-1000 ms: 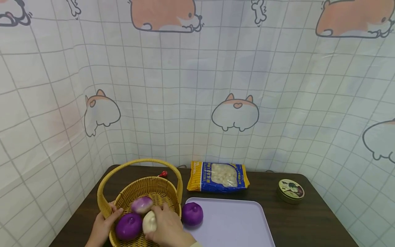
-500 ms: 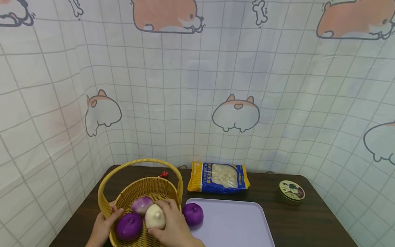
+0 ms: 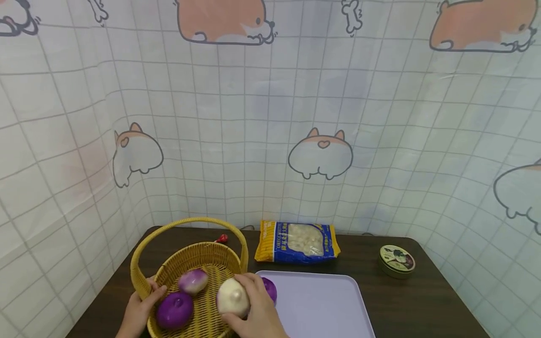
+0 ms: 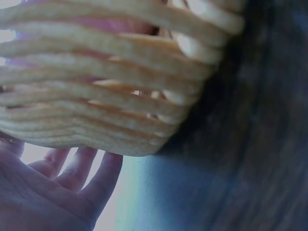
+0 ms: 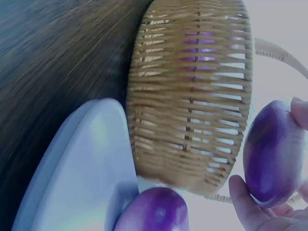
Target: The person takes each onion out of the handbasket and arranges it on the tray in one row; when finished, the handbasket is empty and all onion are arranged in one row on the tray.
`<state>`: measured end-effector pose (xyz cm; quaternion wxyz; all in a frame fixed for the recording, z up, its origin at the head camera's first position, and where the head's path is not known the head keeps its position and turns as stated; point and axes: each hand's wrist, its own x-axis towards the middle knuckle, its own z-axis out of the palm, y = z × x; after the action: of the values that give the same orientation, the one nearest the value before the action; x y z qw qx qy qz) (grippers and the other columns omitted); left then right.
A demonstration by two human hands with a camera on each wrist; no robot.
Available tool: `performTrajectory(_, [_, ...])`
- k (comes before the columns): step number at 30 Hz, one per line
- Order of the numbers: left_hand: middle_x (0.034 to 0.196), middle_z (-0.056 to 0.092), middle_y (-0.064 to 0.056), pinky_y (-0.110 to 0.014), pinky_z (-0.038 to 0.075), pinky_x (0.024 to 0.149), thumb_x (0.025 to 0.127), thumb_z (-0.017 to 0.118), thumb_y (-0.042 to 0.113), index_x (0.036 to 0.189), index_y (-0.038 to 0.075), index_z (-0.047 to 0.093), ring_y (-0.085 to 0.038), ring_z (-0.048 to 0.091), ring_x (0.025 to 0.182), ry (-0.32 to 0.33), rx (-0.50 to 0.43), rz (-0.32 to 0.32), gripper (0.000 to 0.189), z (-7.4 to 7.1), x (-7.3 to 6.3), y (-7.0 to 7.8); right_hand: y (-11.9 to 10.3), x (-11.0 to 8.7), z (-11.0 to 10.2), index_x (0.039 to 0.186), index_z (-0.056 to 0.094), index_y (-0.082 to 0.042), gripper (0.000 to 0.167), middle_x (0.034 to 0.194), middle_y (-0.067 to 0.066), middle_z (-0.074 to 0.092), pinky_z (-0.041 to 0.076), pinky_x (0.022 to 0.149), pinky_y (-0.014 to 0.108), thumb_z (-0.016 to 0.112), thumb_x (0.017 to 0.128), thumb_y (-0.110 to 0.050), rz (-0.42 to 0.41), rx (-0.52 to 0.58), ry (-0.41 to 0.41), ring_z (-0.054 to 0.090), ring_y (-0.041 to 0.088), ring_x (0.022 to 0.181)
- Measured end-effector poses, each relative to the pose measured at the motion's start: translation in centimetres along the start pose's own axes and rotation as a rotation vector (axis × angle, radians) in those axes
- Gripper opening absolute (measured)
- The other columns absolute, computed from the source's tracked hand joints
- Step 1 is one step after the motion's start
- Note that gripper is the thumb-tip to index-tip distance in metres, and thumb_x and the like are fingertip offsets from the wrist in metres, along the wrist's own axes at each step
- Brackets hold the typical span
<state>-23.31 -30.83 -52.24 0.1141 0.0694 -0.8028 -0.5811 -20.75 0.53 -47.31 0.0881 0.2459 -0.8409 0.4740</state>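
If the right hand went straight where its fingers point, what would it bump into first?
Probably the basket handle, just ahead; depth is hard to judge, so the right hand might miss.

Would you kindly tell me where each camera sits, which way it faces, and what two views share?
Head: on the head, facing forward and down at the basket and tray; left hand and right hand show.
Left wrist: on that wrist, facing the basket up close; left hand shows lower left.
Right wrist: on that wrist, facing the basket, tray and held vegetable; part of the right hand shows.
Shared: head and right wrist both show the basket, tray and held vegetable.
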Motion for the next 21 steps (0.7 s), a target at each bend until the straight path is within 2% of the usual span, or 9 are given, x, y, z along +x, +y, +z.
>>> performTrajectory(5, [0.115, 0.053, -0.004, -0.019, 0.043, 0.076, 0.097, 0.063, 0.023, 0.094, -0.002, 0.047, 0.001, 0.050, 0.094, 0.013, -0.026, -0.004, 0.030, 0.1, -0.1, 0.0, 0.7, -0.6, -1.1, 0.137, 0.051, -0.028, 0.068, 0.132, -0.002, 0.049, 0.050, 0.086, 0.038, 0.079, 0.078, -0.046, 0.031, -0.024, 0.008, 0.052, 0.019, 0.113])
performTrajectory(9, [0.099, 0.052, -0.002, -0.023, 0.044, 0.070, 0.096, 0.063, 0.020, 0.092, -0.001, 0.047, -0.006, 0.051, 0.083, 0.007, -0.084, -0.046, 0.027, 0.2, -0.6, -0.2, 1.4, -1.2, -1.8, 0.137, 0.053, -0.021, 0.070, 0.130, 0.001, 0.050, 0.050, 0.084, 0.036, 0.080, 0.077, -0.046, 0.017, -0.034, 0.021, 0.055, 0.019, 0.109])
performTrajectory(14, [0.121, 0.049, -0.021, -0.023, 0.044, 0.073, 0.097, 0.063, 0.020, 0.093, -0.002, 0.047, -0.003, 0.050, 0.087, -0.010, -0.094, -0.097, 0.028, -0.1, -0.8, -0.2, 2.0, -1.4, -2.8, 0.134, 0.053, -0.021, 0.070, 0.131, -0.002, 0.053, 0.050, 0.088, 0.036, 0.080, 0.076, -0.048, 0.036, -0.018, 0.042, 0.056, 0.017, 0.112])
performTrajectory(16, [0.124, 0.047, -0.021, -0.023, 0.044, 0.074, 0.097, 0.063, 0.021, 0.094, -0.002, 0.047, -0.003, 0.050, 0.089, -0.015, -0.094, -0.095, 0.029, -0.2, -0.7, 0.0, 2.1, -1.3, -3.0, 0.133, 0.053, -0.022, 0.070, 0.130, -0.004, 0.056, 0.050, 0.090, 0.035, 0.081, 0.075, -0.048, 0.058, 0.005, 0.054, 0.056, 0.014, 0.113])
performTrajectory(17, [0.120, 0.049, -0.019, -0.023, 0.044, 0.073, 0.097, 0.063, 0.020, 0.094, -0.002, 0.047, -0.004, 0.050, 0.087, -0.007, -0.096, -0.084, 0.028, -0.2, -0.6, 0.0, 2.1, -1.2, -3.2, 0.133, 0.054, -0.020, 0.070, 0.129, -0.004, 0.057, 0.050, 0.089, 0.034, 0.082, 0.075, -0.047, 0.062, 0.016, 0.060, 0.057, 0.014, 0.112])
performTrajectory(21, [0.109, 0.051, -0.007, -0.023, 0.044, 0.073, 0.096, 0.063, 0.019, 0.093, -0.001, 0.048, -0.005, 0.051, 0.086, 0.006, -0.104, -0.068, 0.026, 0.0, -0.4, 0.1, 2.4, -1.0, -3.8, 0.132, 0.055, -0.019, 0.070, 0.124, -0.002, 0.062, 0.050, 0.078, 0.027, 0.083, 0.074, -0.046, 0.114, 0.080, 0.038, 0.059, 0.011, 0.100])
